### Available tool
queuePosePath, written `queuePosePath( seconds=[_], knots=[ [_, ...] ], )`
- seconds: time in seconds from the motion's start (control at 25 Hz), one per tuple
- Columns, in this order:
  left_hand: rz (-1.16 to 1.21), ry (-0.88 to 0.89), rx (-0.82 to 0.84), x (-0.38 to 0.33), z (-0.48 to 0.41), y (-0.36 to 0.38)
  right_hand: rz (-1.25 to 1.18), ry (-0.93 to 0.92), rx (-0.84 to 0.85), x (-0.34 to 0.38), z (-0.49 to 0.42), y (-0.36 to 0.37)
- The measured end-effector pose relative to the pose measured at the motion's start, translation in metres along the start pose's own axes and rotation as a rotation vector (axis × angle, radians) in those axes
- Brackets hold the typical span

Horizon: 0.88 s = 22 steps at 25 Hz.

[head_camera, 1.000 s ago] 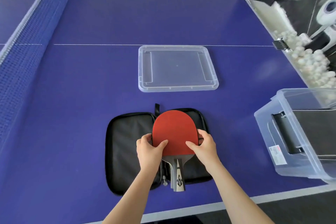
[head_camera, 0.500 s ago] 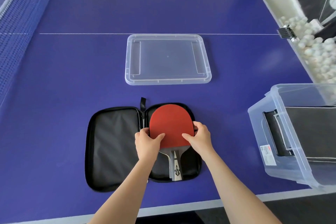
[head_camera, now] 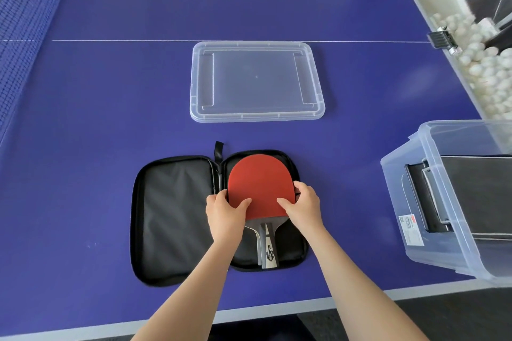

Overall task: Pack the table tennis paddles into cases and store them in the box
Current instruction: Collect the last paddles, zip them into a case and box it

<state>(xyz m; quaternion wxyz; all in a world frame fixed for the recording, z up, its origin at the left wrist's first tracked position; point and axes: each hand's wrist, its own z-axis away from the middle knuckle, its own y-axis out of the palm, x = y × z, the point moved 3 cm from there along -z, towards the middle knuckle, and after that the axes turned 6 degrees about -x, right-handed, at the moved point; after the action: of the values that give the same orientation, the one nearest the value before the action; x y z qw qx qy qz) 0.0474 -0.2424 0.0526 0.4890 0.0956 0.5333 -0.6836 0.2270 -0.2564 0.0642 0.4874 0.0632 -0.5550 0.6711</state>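
1. The table (head_camera: 110, 97) is blue, with a white line across it at 12 o'clock of the work area. The net (head_camera: 25, 22) runs along the far left, at about 10 o'clock.
2. The case (head_camera: 171, 216) is black and lies unzipped and spread flat near the table's near edge. Its two halves lie side by side, and a small loop (head_camera: 219, 147) sticks out from the spine at 12 o'clock.
3. The paddle (head_camera: 260, 183) lies in the right half of the case, at 3 o'clock of the spine. Its red face is up and its handle points to 6 o'clock, toward the person. I cannot tell whether it rests fully on the lining or is slightly raised.
4. The left hand (head_camera: 224, 216) grips the blade's lower left edge, at 8 o'clock of the red face. Its thumb lies on top and its fingers curl under the rim.
5. The right hand (head_camera: 303, 206) grips the lower right edge, at 4 o'clock. Its thumb is likewise on the rubber and its fingers are wrapped round the rim.
6. The lid (head_camera: 256, 80) is clear plastic and lies flat at 12 o'clock of the case, apart from it.
7. The box (head_camera: 415, 183) is clear, open-topped and stands at 3 o'clock of the case, at the table's near right corner. It has a label (head_camera: 411, 230) on its wall and a dark flat thing (head_camera: 471, 196) inside.
8. White balls (head_camera: 484, 63) are heaped beyond the table's right edge, at 2 o'clock.
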Motion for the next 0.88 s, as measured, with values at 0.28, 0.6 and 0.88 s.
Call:
queuePosePath(
  seconds=[0.28,0.6,0.88],
  knots=[
    [0.054,0.065,0.040,0.000,0.000,-0.005,-0.017,0.012,-0.028,0.005,-0.001,0.005],
    [0.012,0.106,-0.177,0.037,-0.032,-0.081,-0.108,0.031,-0.112,0.001,0.006,-0.009],
    [-0.115,-0.181,-0.215,0.118,-0.047,-0.144,-0.123,0.050,-0.168,-0.018,0.028,-0.021]
  ],
)
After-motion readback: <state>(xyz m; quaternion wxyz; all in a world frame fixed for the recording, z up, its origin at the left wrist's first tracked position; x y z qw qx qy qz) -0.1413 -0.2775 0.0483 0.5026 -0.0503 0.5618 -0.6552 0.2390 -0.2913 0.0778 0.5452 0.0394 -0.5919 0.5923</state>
